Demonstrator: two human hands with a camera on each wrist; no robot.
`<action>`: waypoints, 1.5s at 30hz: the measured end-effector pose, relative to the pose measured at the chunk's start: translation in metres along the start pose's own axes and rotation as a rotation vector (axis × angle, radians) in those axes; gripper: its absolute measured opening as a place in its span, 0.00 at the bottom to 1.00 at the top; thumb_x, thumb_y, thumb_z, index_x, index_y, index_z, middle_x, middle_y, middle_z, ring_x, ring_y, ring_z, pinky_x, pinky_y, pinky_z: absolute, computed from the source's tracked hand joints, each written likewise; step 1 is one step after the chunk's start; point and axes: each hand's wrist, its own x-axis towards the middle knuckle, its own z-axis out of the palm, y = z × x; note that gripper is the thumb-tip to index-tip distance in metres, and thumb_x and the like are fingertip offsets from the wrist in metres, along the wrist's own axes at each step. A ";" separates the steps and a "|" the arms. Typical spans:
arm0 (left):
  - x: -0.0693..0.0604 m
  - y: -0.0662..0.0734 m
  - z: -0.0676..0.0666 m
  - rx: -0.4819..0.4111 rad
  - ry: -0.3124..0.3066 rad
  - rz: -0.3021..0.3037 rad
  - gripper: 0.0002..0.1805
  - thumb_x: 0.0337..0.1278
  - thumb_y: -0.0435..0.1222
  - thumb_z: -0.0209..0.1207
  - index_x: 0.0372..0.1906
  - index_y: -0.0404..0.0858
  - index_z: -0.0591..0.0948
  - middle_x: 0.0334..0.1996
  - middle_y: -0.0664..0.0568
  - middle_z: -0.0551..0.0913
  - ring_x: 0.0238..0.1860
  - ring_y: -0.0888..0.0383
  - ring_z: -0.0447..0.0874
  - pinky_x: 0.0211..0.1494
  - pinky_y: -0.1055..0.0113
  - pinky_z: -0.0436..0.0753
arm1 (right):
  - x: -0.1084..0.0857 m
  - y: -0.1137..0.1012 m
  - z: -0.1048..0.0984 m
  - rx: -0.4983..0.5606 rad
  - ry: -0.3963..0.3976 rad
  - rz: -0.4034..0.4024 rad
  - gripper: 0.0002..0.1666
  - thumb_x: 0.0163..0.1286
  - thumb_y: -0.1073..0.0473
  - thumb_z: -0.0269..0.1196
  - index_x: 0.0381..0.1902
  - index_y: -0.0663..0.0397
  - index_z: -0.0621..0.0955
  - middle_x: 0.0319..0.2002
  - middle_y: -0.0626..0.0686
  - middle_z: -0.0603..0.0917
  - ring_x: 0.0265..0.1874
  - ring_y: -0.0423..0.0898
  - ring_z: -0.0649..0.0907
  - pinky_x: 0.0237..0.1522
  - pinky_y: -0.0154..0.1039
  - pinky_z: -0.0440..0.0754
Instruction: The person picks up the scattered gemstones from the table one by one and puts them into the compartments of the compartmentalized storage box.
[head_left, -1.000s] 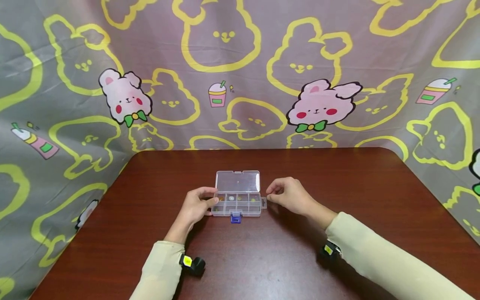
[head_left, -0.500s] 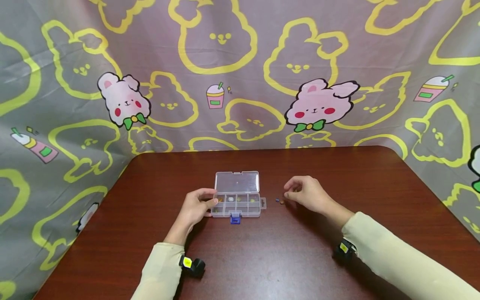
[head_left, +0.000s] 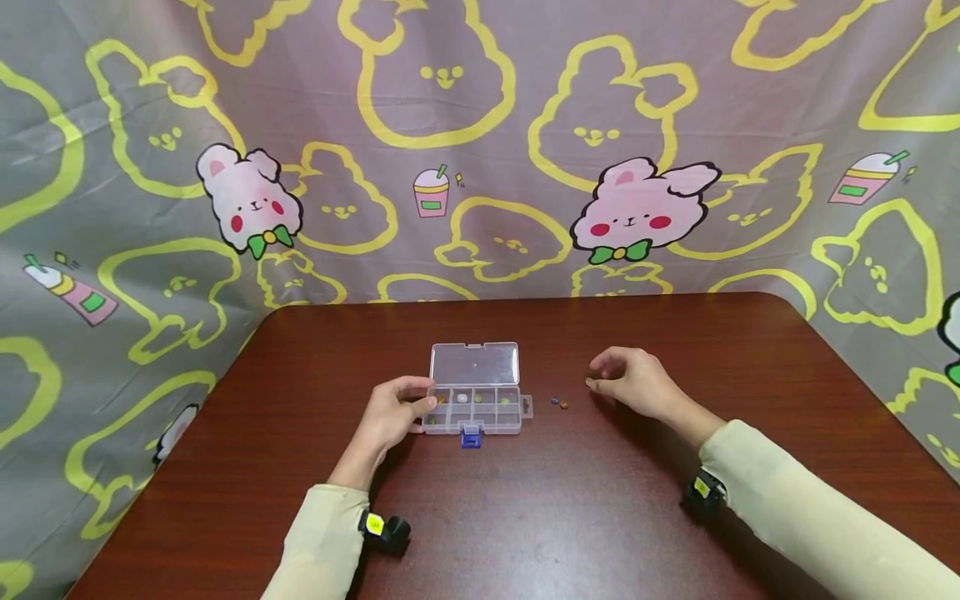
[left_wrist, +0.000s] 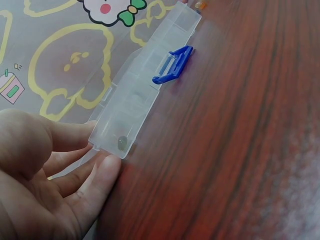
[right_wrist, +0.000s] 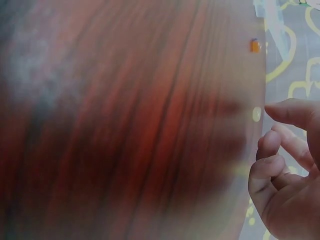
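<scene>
Clear plastic compartment box [head_left: 498, 430] mid-bench on the glossy red-brown wood-grain bench [head_left: 480, 517], lid of the same clear plastic [head_left: 475, 364] swung back at 12 o'clock, bright blue plastic latch [head_left: 471, 437] unfastened at 6. Small pieces sit in the back row, among them a white rounded one [head_left: 462, 398]; a dark green rounded one [left_wrist: 122, 143] lies in the front-left compartment.

Left hand [head_left: 392, 410] at the box's 9 o'clock, fingers gripping that end. Right hand [head_left: 636, 383] well out at 3 o'clock, fingers loosely bent, thumb apart, nothing seen between them. Between it and the box, just past the clear hang tab [head_left: 527, 407]: a tiny blue bead-like piece [head_left: 555, 401] and an orange-brown rounded one [head_left: 564, 406], close together; contact unclear.

Risks, as I judge them. Those two loose pieces worst placed: smooth bench, nothing to stop them; a brush from the right hand could send either rolling towards 3 or 6. Small and probably slick, so a poor pinch may shoot one away. Left grip is one-sided: a twist there could swing the tab into the loose pair, or tip the box and mix compartments. A knocked lid could drop forward.
</scene>
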 end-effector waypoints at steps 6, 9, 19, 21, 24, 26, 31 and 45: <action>0.000 0.000 0.001 -0.011 -0.004 0.002 0.16 0.60 0.26 0.65 0.53 0.31 0.83 0.50 0.38 0.84 0.38 0.54 0.83 0.28 0.63 0.86 | 0.002 0.007 0.000 -0.003 -0.005 -0.001 0.13 0.60 0.62 0.73 0.41 0.60 0.85 0.30 0.51 0.83 0.25 0.44 0.80 0.28 0.38 0.78; 0.000 0.000 0.001 -0.014 -0.005 0.000 0.16 0.60 0.25 0.65 0.53 0.31 0.83 0.50 0.38 0.84 0.37 0.54 0.83 0.28 0.63 0.86 | 0.003 0.008 0.001 0.002 -0.015 0.003 0.12 0.60 0.62 0.73 0.42 0.60 0.85 0.31 0.51 0.83 0.24 0.44 0.81 0.27 0.38 0.79; 0.000 0.001 0.001 -0.001 -0.003 -0.016 0.16 0.60 0.27 0.66 0.53 0.33 0.84 0.50 0.39 0.84 0.38 0.52 0.83 0.29 0.63 0.86 | 0.006 0.007 0.005 0.019 -0.048 -0.001 0.09 0.62 0.65 0.71 0.41 0.62 0.86 0.28 0.51 0.82 0.21 0.43 0.80 0.24 0.37 0.78; 0.000 0.001 0.000 0.002 0.000 -0.021 0.16 0.60 0.27 0.66 0.53 0.34 0.84 0.51 0.39 0.84 0.38 0.52 0.83 0.29 0.63 0.86 | 0.006 0.006 0.006 0.014 -0.057 -0.011 0.08 0.62 0.65 0.71 0.40 0.61 0.86 0.27 0.51 0.82 0.21 0.43 0.79 0.23 0.37 0.77; 0.000 0.000 0.000 0.003 0.001 -0.024 0.16 0.61 0.27 0.66 0.54 0.34 0.84 0.51 0.40 0.84 0.38 0.53 0.83 0.29 0.63 0.86 | 0.007 0.005 0.007 0.011 -0.065 -0.005 0.06 0.62 0.66 0.70 0.39 0.61 0.87 0.27 0.50 0.82 0.21 0.42 0.79 0.23 0.36 0.77; 0.001 0.000 0.000 0.005 0.001 -0.024 0.16 0.61 0.27 0.66 0.54 0.34 0.84 0.51 0.40 0.83 0.37 0.53 0.83 0.29 0.62 0.86 | 0.007 0.006 0.008 0.009 -0.070 -0.008 0.06 0.63 0.67 0.70 0.38 0.61 0.87 0.27 0.50 0.82 0.21 0.42 0.78 0.23 0.36 0.77; 0.001 0.000 0.000 0.004 0.001 -0.023 0.16 0.60 0.27 0.66 0.54 0.33 0.84 0.51 0.40 0.83 0.37 0.54 0.83 0.29 0.63 0.86 | 0.008 0.007 0.009 0.006 -0.071 0.000 0.05 0.62 0.67 0.70 0.37 0.60 0.87 0.26 0.49 0.82 0.21 0.43 0.79 0.22 0.36 0.77; 0.001 0.001 0.000 0.001 -0.003 -0.021 0.16 0.61 0.27 0.66 0.54 0.33 0.84 0.51 0.40 0.84 0.36 0.54 0.83 0.29 0.63 0.86 | 0.008 0.006 0.006 0.012 -0.082 0.020 0.03 0.63 0.68 0.69 0.35 0.60 0.85 0.26 0.49 0.81 0.20 0.43 0.78 0.22 0.38 0.78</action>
